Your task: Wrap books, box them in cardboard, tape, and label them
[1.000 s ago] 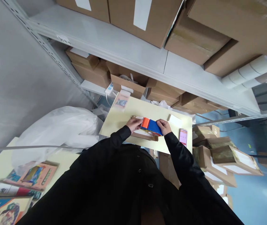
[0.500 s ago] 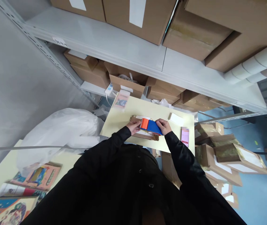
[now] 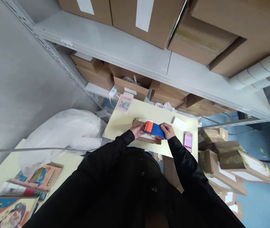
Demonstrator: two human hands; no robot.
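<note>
Between my hands is a small blue-and-orange spiral-bound booklet (image 3: 157, 129), with what looks like a dark coil along its left edge. My left hand (image 3: 137, 130) is closed at the orange end by the coil. The right edge of the blue part is pinched by my right hand (image 3: 167, 130), thumb on top. Beneath the booklet lies an opened brown cardboard package (image 3: 137, 121) with white paper in it, partly hidden by the booklet and my left hand.
The cream table (image 3: 116, 126) also carries a phone (image 3: 188, 142), a small white box (image 3: 179, 123) and a pink printed packet (image 3: 125, 102). A shelf (image 3: 116, 39) with cartons stands over its far side. Taped cartons (image 3: 232, 161) are stacked right; a white plastic bag (image 3: 70, 129) bulges left.
The view has shifted slightly. Both hands keep their hold on the booklet, which has hardly moved over the package.
</note>
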